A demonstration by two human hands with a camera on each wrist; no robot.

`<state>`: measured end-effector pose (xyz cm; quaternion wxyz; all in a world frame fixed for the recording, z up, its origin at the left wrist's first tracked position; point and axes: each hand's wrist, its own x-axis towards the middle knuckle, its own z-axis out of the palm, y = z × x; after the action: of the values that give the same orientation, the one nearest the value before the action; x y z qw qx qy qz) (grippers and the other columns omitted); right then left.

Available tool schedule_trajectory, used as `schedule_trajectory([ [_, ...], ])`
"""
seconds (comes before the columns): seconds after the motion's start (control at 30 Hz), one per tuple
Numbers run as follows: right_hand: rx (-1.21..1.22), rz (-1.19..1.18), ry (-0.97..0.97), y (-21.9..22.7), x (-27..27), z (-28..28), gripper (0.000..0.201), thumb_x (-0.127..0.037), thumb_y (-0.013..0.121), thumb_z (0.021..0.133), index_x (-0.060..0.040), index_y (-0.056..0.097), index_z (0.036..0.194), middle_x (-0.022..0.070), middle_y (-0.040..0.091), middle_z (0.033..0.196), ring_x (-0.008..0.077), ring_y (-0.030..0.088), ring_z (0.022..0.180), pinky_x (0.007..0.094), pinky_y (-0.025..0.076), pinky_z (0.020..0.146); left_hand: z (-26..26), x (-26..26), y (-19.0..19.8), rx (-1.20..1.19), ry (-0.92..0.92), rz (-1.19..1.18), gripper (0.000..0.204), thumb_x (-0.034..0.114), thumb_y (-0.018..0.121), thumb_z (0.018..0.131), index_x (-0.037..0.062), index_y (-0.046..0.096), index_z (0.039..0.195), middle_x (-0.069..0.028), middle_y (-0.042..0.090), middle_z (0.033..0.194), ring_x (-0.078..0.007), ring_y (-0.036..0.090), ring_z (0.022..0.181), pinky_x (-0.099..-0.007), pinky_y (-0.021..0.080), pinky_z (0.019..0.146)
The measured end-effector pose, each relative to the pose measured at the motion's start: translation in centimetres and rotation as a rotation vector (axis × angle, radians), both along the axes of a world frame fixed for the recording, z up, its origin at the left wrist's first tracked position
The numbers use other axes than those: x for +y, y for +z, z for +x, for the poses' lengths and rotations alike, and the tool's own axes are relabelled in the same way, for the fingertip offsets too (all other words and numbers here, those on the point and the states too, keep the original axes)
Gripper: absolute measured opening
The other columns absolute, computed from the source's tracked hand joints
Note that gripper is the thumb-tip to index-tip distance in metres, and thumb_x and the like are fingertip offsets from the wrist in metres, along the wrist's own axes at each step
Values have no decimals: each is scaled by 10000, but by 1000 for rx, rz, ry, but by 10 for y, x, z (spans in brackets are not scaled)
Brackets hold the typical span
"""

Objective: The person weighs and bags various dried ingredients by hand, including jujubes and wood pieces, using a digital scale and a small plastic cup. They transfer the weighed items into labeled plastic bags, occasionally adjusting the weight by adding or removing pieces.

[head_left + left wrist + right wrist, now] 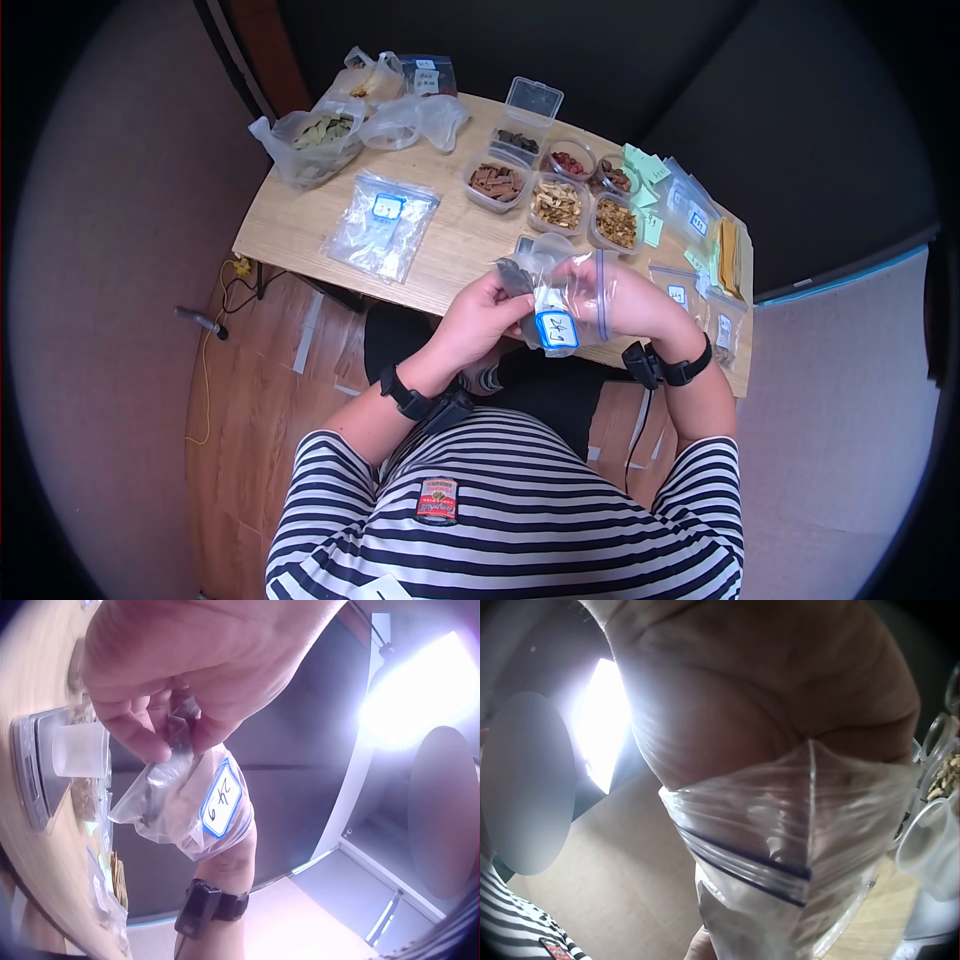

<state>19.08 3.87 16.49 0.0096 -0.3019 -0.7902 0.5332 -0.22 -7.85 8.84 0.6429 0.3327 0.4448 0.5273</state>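
Observation:
A clear zip bag (600, 300) with a blue-edged "24 g" label (557, 329) is between the two hands, above the table's front edge. My left hand (470, 325) pinches its gathered end between thumb and fingers; crumpled plastic shows at those fingertips in the left wrist view. My right hand (635, 300) reaches into the bag's mouth. The blue zip strip (742, 862) crosses below the palm in the right wrist view, and plastic covers the fingers, so their grip is unclear. A small translucent cup (80, 750) stands on a scale (34, 769) beyond the hands.
Tubs of brown pieces (496, 184), pale slices (556, 204) and other dried goods stand behind the hands. Another labelled bag (385, 235) lies left, near a bag of leaves (318, 150). Green notes (652, 228), brown envelopes (735, 255) and more bags line the right side.

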Motion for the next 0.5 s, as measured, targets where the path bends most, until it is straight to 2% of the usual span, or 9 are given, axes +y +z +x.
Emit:
schedule_trajectory([
  [0.03, -1, 0, 1, 1, 0, 0, 417, -261, 713, 907, -38, 608, 1243, 38, 680, 890, 114, 642, 800, 275, 520, 720, -1, -1, -1, -18, 9, 7, 238, 158, 658, 983, 31, 612, 1179, 1, 667, 964, -38, 607, 754, -206, 539, 670],
  [0.1, 30, -191, -30, 4, 1, 1, 332, -221, 661, 975, -51, 596, 1254, 9, 678, 969, 73, 617, 895, 253, 504, 807, -2, -1, 0, -38, 20, 15, 220, 151, 652, 985, 30, 620, 1166, 5, 663, 953, -36, 597, 738, -205, 538, 667],
  [0.13, 28, -190, -29, 4, 0, 0, 332, -221, 661, 975, -51, 596, 1254, 9, 678, 969, 73, 617, 895, 253, 504, 807, -2, -2, 1, -43, 43, 3, 213, 147, 650, 985, 28, 623, 1159, 7, 659, 944, -37, 596, 734, -204, 536, 664],
  [0.23, 0, -157, -65, 7, -4, -5, 369, -242, 674, 966, -45, 592, 1267, 3, 677, 948, 70, 613, 877, 248, 501, 787, -3, -2, -3, -58, 72, -12, 202, 139, 643, 986, 23, 627, 1150, 7, 658, 938, -37, 592, 723, -201, 533, 659],
  [0.3, -107, -2, -51, 17, -10, -12, 405, -235, 701, 945, -36, 586, 1278, 1, 677, 953, 69, 608, 873, 254, 506, 787, -4, -2, -4, -67, 75, -14, 199, 135, 640, 986, 19, 629, 1147, 5, 660, 941, -36, 589, 715, -198, 532, 657],
  [0.4, -9, -14, -48, 16, -15, -17, 427, -219, 726, 924, -32, 585, 1282, 9, 680, 978, 69, 608, 890, 261, 512, 804, -6, -2, -3, -87, 57, -18, 185, 171, 649, 986, 45, 649, 1121, -13, 693, 961, -66, 634, 782, -208, 523, 688],
  [0.5, -73, 67, -20, 26, -18, -24, 424, -194, 726, 922, -31, 585, 1288, 24, 689, 1020, 75, 619, 929, 271, 520, 831, -8, -2, -2, -62, 71, -11, 178, 176, 654, 985, 50, 656, 1111, -5, 693, 946, -60, 633, 775, -199, 518, 678],
])
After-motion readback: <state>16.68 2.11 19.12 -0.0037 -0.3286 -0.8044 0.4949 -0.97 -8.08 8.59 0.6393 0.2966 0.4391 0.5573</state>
